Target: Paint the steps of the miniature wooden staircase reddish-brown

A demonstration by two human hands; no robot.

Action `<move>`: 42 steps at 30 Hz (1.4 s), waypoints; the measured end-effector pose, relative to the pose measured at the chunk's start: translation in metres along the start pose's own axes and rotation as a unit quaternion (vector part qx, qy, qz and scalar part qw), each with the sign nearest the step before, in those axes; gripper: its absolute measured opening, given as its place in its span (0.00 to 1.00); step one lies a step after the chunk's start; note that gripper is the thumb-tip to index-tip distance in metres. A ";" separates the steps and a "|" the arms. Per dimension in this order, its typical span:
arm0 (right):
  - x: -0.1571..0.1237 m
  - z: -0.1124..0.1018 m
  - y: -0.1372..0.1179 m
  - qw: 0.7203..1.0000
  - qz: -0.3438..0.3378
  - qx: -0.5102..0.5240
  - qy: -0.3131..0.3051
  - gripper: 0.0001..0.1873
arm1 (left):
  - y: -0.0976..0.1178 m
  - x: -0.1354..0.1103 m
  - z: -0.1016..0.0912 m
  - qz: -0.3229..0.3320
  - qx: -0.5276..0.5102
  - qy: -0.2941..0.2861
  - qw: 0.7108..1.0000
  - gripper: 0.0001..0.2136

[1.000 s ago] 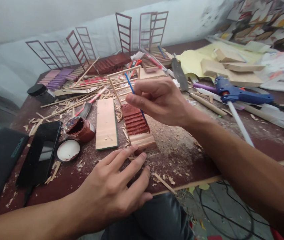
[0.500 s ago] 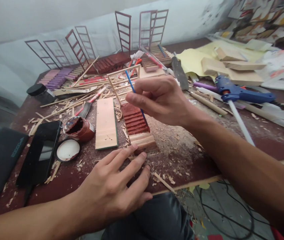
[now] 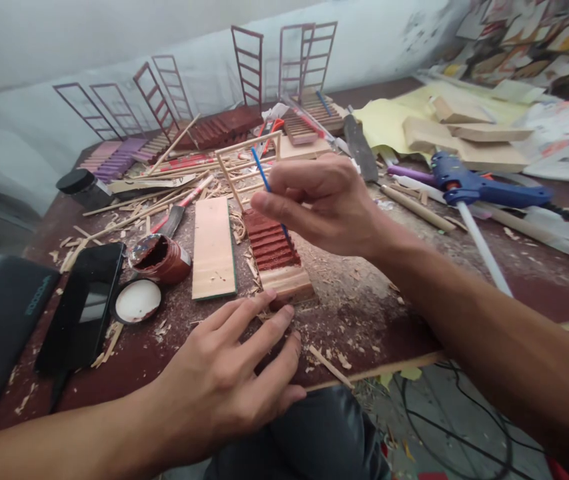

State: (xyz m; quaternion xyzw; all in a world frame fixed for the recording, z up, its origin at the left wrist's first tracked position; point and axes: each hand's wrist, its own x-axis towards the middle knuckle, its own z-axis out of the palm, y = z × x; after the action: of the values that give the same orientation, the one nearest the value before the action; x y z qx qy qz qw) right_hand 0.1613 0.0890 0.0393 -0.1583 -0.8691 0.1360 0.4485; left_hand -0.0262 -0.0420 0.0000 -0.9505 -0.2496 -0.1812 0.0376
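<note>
A small ridged wooden piece [image 3: 271, 243] lies before me, its grooved part coated red-brown and its near end bare wood. A bare ladder-like wooden frame [image 3: 234, 180] rises at its far end. My right hand [image 3: 321, 203] is closed in a pinch around a thin blue paintbrush [image 3: 259, 163], whose lower end reaches the right side of the painted ridges. My left hand [image 3: 244, 360] has its fingers spread, fingertips resting against the near bare end. Left of the piece stand an open jar of red-brown paint [image 3: 177, 263] and its upturned lid [image 3: 137, 301].
A plain wooden board [image 3: 213, 253] lies between jar and piece. A phone [image 3: 81, 307] is at left, a blue glue gun [image 3: 489, 187] at right. Wood blocks [image 3: 484, 143] and finished ladder-backed pieces [image 3: 224, 127] stand farther back. Shavings and sticks litter the table.
My right hand and the brush have dipped very slightly on the right side of the ridges. My left hand stays in place; the view has shifted a little.
</note>
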 end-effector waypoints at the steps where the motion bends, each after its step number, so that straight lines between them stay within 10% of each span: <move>1: 0.000 0.001 0.000 1.000 -0.001 0.000 -0.002 0.21 | 0.000 0.000 0.000 -0.001 -0.001 0.000 1.000 0.16; 42: -0.002 0.006 -0.007 0.986 0.096 0.134 0.017 0.22 | 0.001 -0.001 -0.001 -0.009 -0.013 -0.007 1.000 0.15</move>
State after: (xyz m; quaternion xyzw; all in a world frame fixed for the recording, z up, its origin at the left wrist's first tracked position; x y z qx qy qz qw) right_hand 0.1563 0.0813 0.0372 -0.1814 -0.8159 0.2909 0.4655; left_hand -0.0263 -0.0437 0.0009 -0.9499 -0.2557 -0.1782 0.0216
